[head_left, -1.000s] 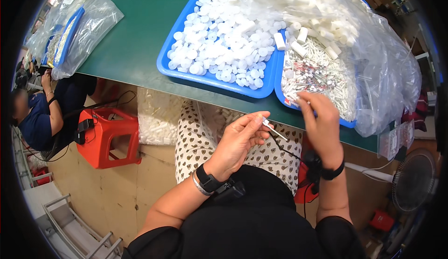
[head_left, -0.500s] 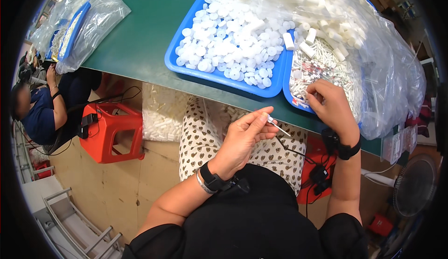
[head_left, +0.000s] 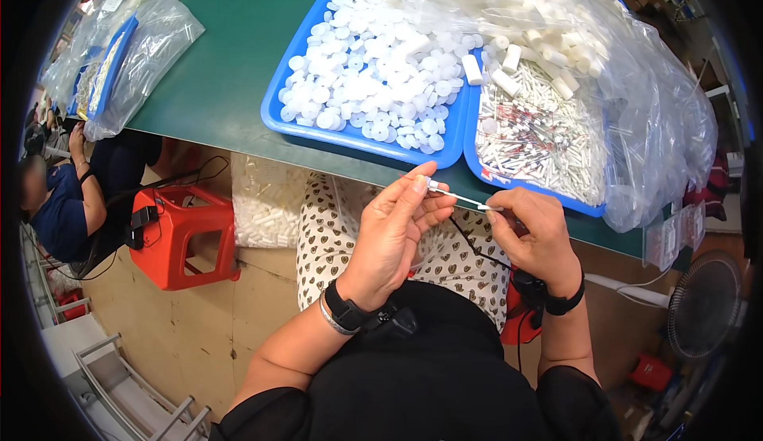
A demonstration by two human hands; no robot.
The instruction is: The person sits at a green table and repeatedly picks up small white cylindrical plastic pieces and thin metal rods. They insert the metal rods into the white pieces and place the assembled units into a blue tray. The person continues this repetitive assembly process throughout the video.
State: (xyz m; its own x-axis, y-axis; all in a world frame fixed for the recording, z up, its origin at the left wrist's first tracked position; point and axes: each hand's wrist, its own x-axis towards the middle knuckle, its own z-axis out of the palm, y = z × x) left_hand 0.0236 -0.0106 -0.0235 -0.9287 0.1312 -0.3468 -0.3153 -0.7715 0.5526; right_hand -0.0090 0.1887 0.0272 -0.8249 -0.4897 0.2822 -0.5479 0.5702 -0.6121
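My left hand (head_left: 388,238) is closed in a pinch on a thin white rod (head_left: 459,196), with a small white piece at the end by my thumb. At the rod's other end, my right hand (head_left: 536,230) pinches a small white slim part (head_left: 483,207) against its tip. Both hands are in front of the table edge, above my lap. Beyond them stands a blue tray (head_left: 274,115) heaped with small whitish discs (head_left: 362,67). Beside it, a second blue tray (head_left: 568,201) holds many slim white parts (head_left: 548,151), some with reddish and dark bits.
A clear plastic bag (head_left: 660,95) of white cylinders (head_left: 548,23) spills over the right tray. Red stools (head_left: 179,238) stand at left and beneath me. At the far left, a co-worker (head_left: 67,202) sits by another tray. A fan (head_left: 703,306) stands at right.
My right hand has left the right tray and come down to the rod's end with a small white part. My left hand still holds the rod, now lying flatter. The view has shifted slightly.
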